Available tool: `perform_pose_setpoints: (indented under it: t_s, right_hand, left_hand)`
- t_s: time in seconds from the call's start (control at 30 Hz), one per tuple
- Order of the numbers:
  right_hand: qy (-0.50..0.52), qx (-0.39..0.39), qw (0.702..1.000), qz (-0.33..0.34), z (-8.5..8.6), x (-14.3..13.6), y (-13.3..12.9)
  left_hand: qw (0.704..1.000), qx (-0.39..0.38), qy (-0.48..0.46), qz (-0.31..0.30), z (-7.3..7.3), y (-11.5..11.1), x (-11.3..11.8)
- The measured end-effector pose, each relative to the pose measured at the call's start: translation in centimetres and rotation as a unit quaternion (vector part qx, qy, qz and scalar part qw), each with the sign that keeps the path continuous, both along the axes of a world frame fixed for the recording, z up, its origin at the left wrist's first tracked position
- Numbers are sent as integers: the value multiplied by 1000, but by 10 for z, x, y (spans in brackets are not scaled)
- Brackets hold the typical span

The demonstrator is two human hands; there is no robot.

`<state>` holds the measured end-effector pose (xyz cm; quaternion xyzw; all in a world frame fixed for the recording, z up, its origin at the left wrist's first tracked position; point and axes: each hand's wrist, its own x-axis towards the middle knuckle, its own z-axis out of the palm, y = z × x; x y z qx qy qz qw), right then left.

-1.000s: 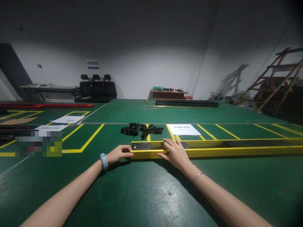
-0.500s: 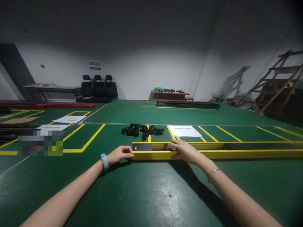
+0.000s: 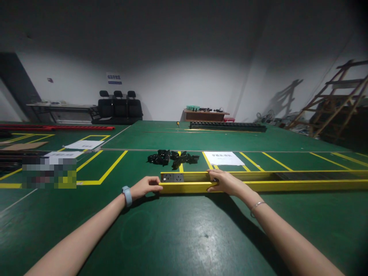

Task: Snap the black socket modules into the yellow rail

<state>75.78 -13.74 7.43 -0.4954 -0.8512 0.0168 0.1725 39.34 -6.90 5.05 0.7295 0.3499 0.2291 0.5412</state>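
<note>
A long yellow channel (image 3: 184, 188) lies across the green table, its hollow side up. Two black socket modules (image 3: 173, 178) sit inside at its left end, and farther right there are more dark pieces (image 3: 290, 176) in the trough. My left hand (image 3: 147, 186) pinches the channel's left end, thumb at the near corner. Over the channel, right of the sockets, my right hand (image 3: 222, 181) grips its walls, thumb on the near side and fingers on the far rim. The inside beneath that palm is mostly hidden.
Beyond the channel lies a pile of black plastic parts (image 3: 172, 158), with a printed white sheet (image 3: 224, 158) to its right. Black rails (image 3: 227, 126) and a screwdriver (image 3: 178, 124) are farther back. Red rails (image 3: 57, 127) and papers lie at left.
My right hand's fingers have shifted slightly on the channel, and the pale piece seen under them before is now mostly covered. My left hand stays at the end.
</note>
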Motion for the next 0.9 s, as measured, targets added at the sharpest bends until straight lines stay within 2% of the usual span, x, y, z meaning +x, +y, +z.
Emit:
perform_pose_setpoints:
  t_s: [0.1, 0.17, 0.23, 0.37, 0.47, 0.57, 0.73, 0.9]
  right_hand:
    - [-24, 32, 999, -1, 3, -5, -3]
    - [-40, 65, 997, 4, 6, -19, -9]
    - [-43, 88, 995, 21, 9, -41, -18]
    - [-16, 68, 992, 102, 4, -94, -34]
    - [3, 80, 991, 106, -5, -117, -37]
    - [19, 114, 989, 93, -11, -118, -34]
    - [26, 166, 985, 40, -14, -104, -28]
    - [19, 184, 983, 8, -20, -96, -28]
  left_hand:
    - [1000, -6, -5, -5, -1, 1, 0]
    - [1000, -6, -7, -9, -1, 2, 0]
    - [1000, -5, -7, -11, -1, 2, 0]
    - [1000, 15, 1, -5, -1, 2, 0]
    - [999, 31, 13, 2, -1, 2, 0]
    - [1000, 22, 9, 1, -2, 2, 0]
    - [1000, 2, -5, -6, -2, 1, 1]
    - [1000, 3, 8, -4, 1, 1, 0]
